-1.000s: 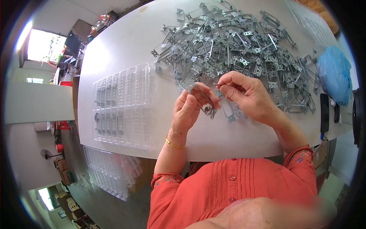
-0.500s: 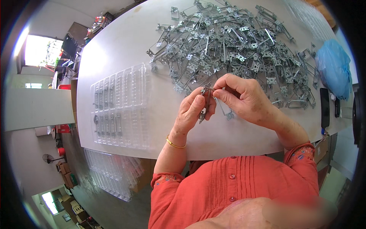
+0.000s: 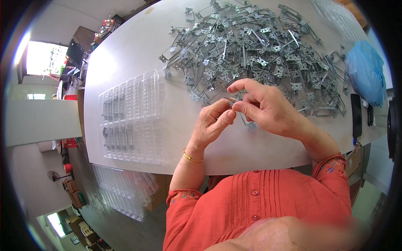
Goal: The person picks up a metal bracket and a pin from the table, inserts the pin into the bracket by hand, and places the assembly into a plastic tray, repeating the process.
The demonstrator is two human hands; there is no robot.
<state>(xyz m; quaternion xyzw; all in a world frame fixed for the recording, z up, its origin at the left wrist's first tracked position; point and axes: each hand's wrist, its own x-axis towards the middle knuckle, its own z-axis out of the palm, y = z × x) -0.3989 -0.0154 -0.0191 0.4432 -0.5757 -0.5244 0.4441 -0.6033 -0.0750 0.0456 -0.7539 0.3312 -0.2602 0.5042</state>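
My left hand [image 3: 215, 119] is closed, thumb against curled fingers, around a small metal bracket [image 3: 230, 100]. Only a narrow end of that bracket shows between the hands; the fingers hide the rest. At the same end, my right hand [image 3: 266, 109] pinches with its thumb while its index finger arches above. Just beyond both hands spreads a large heap of similar metal brackets [image 3: 251, 46]. One loose bracket piece [image 3: 250, 125] lies on the table beneath my right hand. To the left, a clear plastic tray [image 3: 146, 138] carries several brackets in its left compartments.
The pale table [image 3: 125, 54] has a curved edge near my body. More clear trays [image 3: 121, 192] are stacked below its front left edge, and others [image 3: 341, 21] sit at the far right. A blue plastic bag [image 3: 365, 73] and a black phone [image 3: 356, 117] lie on the right.
The bracket has turned within my fingers, so less of it shows than before. My left fingers have curled in further, and my right index finger has lifted away from the thumb.
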